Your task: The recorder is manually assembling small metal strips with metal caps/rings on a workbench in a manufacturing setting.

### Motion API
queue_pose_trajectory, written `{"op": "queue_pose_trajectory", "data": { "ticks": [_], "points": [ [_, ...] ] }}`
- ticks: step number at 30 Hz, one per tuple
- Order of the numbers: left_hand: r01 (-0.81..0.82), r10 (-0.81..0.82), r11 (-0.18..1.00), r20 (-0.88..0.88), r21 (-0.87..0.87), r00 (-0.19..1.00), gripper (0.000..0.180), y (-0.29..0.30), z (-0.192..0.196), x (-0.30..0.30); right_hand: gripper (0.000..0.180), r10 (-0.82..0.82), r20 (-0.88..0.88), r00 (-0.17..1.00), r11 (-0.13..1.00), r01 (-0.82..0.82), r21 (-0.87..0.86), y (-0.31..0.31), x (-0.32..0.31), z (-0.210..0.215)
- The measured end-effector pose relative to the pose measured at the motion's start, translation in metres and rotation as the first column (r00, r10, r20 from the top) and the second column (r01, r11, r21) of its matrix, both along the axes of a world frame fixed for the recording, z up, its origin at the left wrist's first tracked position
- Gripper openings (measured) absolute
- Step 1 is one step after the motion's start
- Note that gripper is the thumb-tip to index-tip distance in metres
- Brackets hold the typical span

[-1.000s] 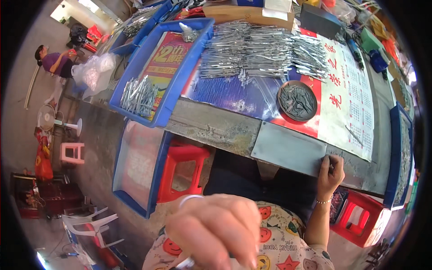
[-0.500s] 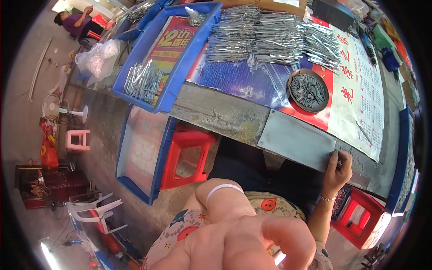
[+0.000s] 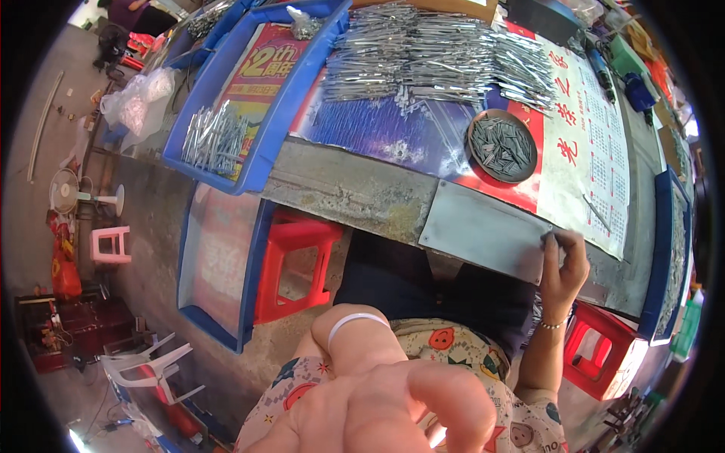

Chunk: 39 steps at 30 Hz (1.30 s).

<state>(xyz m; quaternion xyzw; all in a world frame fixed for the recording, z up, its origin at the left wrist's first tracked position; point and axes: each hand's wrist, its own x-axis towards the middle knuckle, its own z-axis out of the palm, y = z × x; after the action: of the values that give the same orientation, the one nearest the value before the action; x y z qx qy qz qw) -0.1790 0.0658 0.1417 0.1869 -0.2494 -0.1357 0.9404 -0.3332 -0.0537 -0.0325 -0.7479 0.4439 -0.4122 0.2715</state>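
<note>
My left hand (image 3: 377,408) is raised very close and fills the bottom of the head view, with a white band on its forearm. Its thumb is bent, and the fingertips run out of the picture, so its grip is hidden. At the table's front edge, my right hand (image 3: 563,263) is closed with darkened fingertips, by the right end of a grey metal plate (image 3: 483,234). What it pinches, if anything, is too small to make out. Behind the plate, a round brown bowl (image 3: 473,162) holds many short dark metal pins (image 3: 502,145).
Thin metal rods (image 3: 449,57) lie heaped along the back of the table. A blue tray (image 3: 264,162) with more rods stands at left, above another blue-rimmed tray (image 3: 185,283) and a red stool (image 3: 264,298). A second red stool (image 3: 585,355) stands at lower right.
The view has shifted, so the table and trays sit further left in the picture. My left hand stays raised close by; my right hand remains at the plate's right end.
</note>
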Motion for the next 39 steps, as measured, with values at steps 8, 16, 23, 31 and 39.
{"op": "queue_pose_trajectory", "data": {
  "ticks": [8,16,23,31,39],
  "points": [
    [0.141,-0.138,0.99,0.101,-0.026,0.985,0.019,0.021,-0.013,0.025,0.019,0.263,-0.381,0.887,0.943,-0.319,-0.091,-0.075,0.055,0.028],
    [0.094,-0.097,0.993,0.042,0.065,0.994,0.019,0.024,-0.01,0.038,0.021,0.129,-0.771,0.624,0.912,-0.38,-0.155,-0.112,0.083,0.014],
    [0.444,-0.446,0.895,0.101,0.04,0.889,0.015,0.04,-0.028,0.061,0.015,0.109,-0.847,0.521,0.912,-0.39,-0.123,-0.125,0.103,0.005],
    [0.589,-0.677,0.662,0.033,0.463,0.735,0.02,0.018,-0.139,0.081,0.016,0.207,-0.798,0.566,0.91,-0.411,-0.056,-0.127,0.093,0.016],
    [0.452,-0.847,0.258,-0.025,0.854,0.531,0.029,0.029,-0.158,0.046,0.015,0.159,-0.872,0.463,0.868,-0.487,-0.101,-0.129,0.1,0.02]
  ]
}}
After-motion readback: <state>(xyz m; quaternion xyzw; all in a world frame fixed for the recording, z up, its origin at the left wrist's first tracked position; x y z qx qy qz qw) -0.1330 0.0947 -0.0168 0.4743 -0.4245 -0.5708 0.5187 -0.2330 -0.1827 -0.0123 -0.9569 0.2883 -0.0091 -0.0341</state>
